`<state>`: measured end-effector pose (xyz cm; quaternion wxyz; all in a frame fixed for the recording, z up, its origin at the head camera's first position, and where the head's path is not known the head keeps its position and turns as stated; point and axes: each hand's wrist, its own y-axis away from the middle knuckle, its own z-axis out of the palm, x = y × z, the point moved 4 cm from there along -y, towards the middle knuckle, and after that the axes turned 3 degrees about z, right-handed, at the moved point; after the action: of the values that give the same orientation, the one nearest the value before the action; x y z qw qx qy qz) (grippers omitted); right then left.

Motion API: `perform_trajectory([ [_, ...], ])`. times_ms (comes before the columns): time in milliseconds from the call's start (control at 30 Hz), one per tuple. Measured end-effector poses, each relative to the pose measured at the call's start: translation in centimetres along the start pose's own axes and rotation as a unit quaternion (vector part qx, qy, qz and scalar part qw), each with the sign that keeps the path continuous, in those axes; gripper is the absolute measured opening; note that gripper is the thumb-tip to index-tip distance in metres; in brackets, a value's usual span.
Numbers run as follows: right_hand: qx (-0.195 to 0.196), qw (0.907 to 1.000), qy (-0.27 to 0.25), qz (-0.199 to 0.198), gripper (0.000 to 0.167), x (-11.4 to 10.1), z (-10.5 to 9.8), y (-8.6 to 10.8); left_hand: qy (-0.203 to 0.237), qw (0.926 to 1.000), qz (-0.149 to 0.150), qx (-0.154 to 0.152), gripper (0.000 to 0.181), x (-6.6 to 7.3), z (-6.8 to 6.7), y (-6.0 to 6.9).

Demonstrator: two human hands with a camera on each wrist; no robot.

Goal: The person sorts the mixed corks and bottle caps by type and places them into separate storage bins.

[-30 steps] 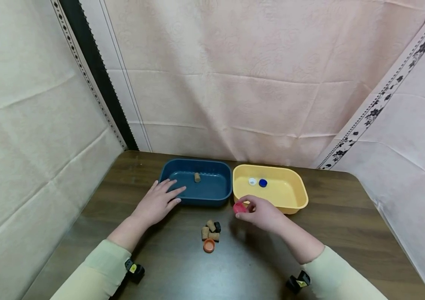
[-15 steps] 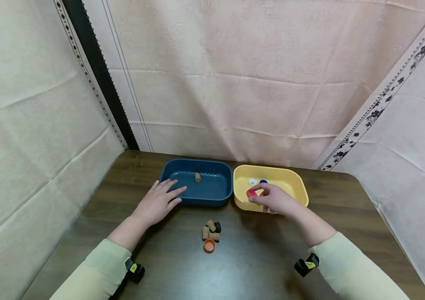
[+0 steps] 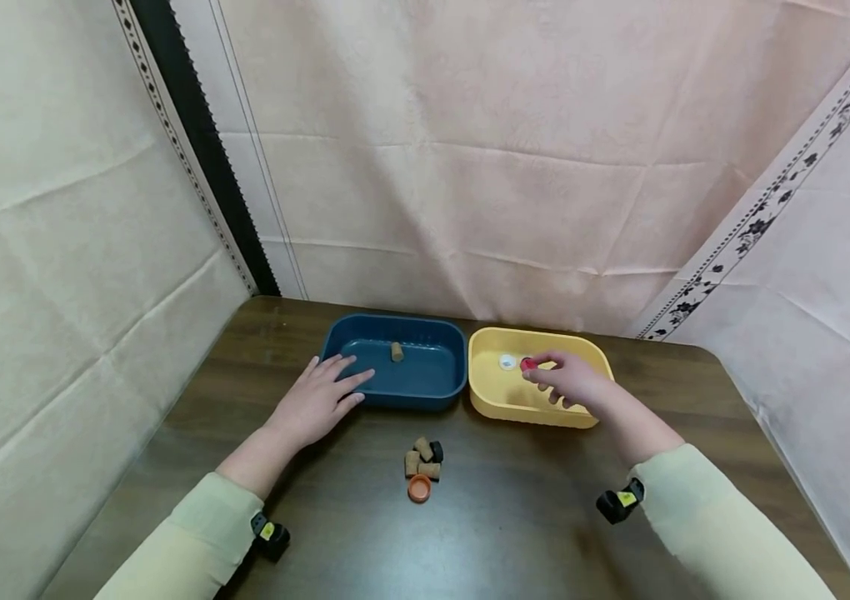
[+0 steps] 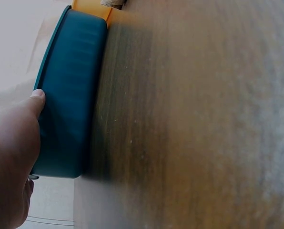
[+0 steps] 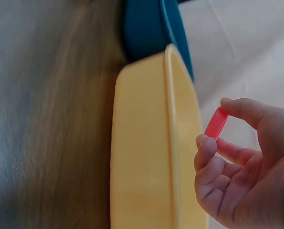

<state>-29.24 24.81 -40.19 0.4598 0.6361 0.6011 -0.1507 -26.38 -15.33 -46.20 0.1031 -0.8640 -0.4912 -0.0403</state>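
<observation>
My right hand (image 3: 571, 382) pinches a red bottle cap (image 5: 216, 122) between thumb and fingertips, above the inside of the yellow tub (image 3: 530, 412). In that tub lies a white bottle cap (image 3: 507, 362); a blue cap seen there earlier is hidden now. My left hand (image 3: 314, 407) rests with spread fingers over the near-left rim of the dark blue tub (image 3: 413, 398). Its thumb touches the rim in the left wrist view. One cork (image 3: 397, 352) lies inside the blue tub.
In front of the tubs, a small group on the wooden table (image 3: 365, 533) holds 3 corks (image 3: 412, 464), a black cap (image 3: 437, 452) and an orange cap (image 3: 419, 489). The tubs stand side by side, close to the pale cloth (image 3: 455, 208) behind.
My right hand has carried the red cap from the yellow tub's near-left corner, over its rim, rightward and back to above its inside. The left hand stays on the blue tub.
</observation>
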Motion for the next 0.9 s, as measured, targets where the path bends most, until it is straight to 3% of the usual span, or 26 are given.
perform_trajectory([
  [333, 0.026, 0.9972, -0.020, 0.067, 0.046, 3.2, -2.3, -3.1, -0.007, 1.0000, -0.001, 0.000, 0.048, -0.2, 0.2, -0.2],
  [600, 0.054, 0.9954, -0.027, 0.075, 0.038, 4.5, -2.6, -4.4, -0.006, 1.0000, 0.001, -0.003, 0.048, -0.2, 0.4, -0.1],
  [733, 0.064, 0.9951, 0.003, 0.075, 0.028, 5.1, -2.6, -5.3, -0.008, 1.0000, -0.003, -0.004, 0.048, -0.3, 0.4, 0.0],
  [900, 0.098, 0.9885, 0.078, 0.085, 0.030, 5.3, -2.4, -5.9, -0.012, 0.9999, -0.004, -0.003, 0.048, -0.3, 0.4, 0.0],
])
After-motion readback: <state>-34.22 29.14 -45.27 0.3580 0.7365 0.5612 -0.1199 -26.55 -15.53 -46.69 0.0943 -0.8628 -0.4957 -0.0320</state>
